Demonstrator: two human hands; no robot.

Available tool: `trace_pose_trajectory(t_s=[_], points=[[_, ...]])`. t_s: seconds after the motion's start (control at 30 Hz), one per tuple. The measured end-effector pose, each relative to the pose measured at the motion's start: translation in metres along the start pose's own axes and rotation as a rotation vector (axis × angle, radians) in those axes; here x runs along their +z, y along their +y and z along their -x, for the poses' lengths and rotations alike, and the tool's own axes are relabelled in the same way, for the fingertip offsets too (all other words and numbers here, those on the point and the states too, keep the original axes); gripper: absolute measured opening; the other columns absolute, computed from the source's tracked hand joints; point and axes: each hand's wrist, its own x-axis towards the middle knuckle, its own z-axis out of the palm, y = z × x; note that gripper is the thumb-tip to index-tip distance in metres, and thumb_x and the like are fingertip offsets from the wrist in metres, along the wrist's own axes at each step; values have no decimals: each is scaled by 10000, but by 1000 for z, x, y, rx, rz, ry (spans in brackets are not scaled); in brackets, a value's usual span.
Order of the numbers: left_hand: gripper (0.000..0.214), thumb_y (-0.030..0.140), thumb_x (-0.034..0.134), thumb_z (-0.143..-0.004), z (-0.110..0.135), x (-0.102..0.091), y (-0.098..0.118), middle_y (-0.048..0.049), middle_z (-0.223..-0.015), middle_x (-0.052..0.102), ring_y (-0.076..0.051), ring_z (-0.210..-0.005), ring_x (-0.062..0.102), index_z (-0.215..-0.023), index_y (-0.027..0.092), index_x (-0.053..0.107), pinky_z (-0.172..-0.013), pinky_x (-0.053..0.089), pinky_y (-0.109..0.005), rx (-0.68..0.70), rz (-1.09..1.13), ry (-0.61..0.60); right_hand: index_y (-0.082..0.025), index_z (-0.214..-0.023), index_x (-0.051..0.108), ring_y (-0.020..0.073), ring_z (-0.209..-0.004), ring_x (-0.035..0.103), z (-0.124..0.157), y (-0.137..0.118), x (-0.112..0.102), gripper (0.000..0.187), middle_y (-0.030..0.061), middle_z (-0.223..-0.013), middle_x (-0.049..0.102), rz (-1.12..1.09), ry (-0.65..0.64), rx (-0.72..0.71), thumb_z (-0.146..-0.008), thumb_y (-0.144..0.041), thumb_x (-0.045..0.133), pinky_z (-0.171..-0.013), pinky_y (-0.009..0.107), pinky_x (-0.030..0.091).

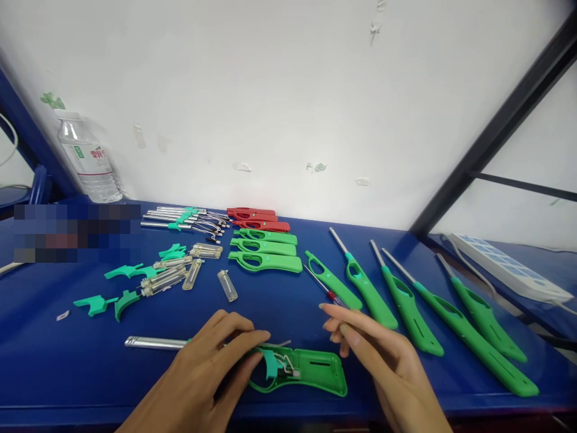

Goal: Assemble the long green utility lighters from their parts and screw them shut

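Near the table's front edge lies an open green lighter casing half (321,373), hollow side up. A silver metal tube (155,343) sticks out to its left. Inside it sit a teal trigger (271,364) and white wires (285,362) with a small end piece. My left hand (216,361) covers the casing's front part, thumb and fingers closed around it. A thin rod or wire (285,343) shows beside the fingertips. To the right of the casing hovers my right hand (374,349), fingers loosely bent and apart, with nothing visible in them. Just behind it is a screwdriver (331,293).
Assembled green lighters (412,316) lie on the right. Behind are green casing halves (270,262), red ones (264,226) and metal tubes with wires (175,219). Clear fuel tanks (228,285) and teal triggers (94,305) lie left. A bottle (90,159) and power strip (509,267) flank them.
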Motion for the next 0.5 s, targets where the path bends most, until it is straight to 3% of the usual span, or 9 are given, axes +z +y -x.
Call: trace_pose_trajectory(t_s=[0.23, 0.33, 0.5], points=[[338, 168, 512, -1177, -4, -2, 3, -7, -1143, 750, -156, -1014, 757, -1414, 324, 695, -957, 613, -217, 34, -1, 39, -345, -1279, 910, 256, -994, 813, 1, -11, 9, 421, 95, -1128, 879, 10, 52, 56, -1036, -649, 748, -884, 298, 678], [314, 161, 521, -1170, -7, -2, 4, -4, -1136, 759, -152, -1008, 763, -1367, 314, 711, -1001, 606, -227, 49, -17, 44, -311, -1230, 924, 269, -986, 812, 3, -20, 16, 437, 99, -1094, 877, 16, 115, 66, -1010, -656, 772, -887, 314, 674], [296, 136, 515, -1158, -10, -5, 8, -7, -1089, 764, -145, -963, 757, -1299, 282, 731, -910, 607, -187, 75, -34, 78, -292, -1010, 926, 214, -817, 747, 1, -22, 23, 301, 44, -925, 823, 38, 122, 28, -906, -574, 904, -753, 252, 615]])
